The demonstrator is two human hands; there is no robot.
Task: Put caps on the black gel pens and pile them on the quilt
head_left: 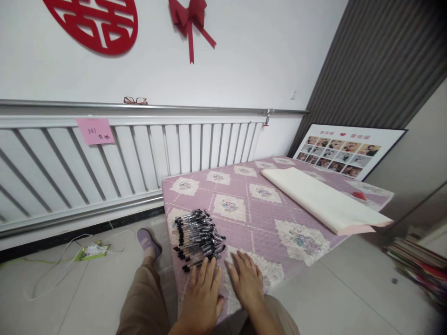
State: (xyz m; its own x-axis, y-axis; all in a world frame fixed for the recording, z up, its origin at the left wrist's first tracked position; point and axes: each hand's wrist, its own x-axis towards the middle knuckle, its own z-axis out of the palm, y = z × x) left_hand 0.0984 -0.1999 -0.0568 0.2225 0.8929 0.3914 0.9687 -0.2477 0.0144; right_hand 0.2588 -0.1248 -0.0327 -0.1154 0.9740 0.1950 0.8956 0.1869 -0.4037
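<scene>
A heap of several clear-barrelled pens with black caps lies on the left part of a table with a purple floral cloth. My left hand rests flat at the near edge of the heap, fingers stretched out, its fingertips beside the closest pen. To its right, my right hand lies palm down on the cloth with fingers extended and nothing held. A small gap separates the two hands. Whether the left fingertips touch a pen, I cannot tell.
A cream paper sheet and a small red item lie at the table's right. Behind stands a photo board. A white radiator lines the wall, with glasses above. A power strip with cables lies on the floor, left.
</scene>
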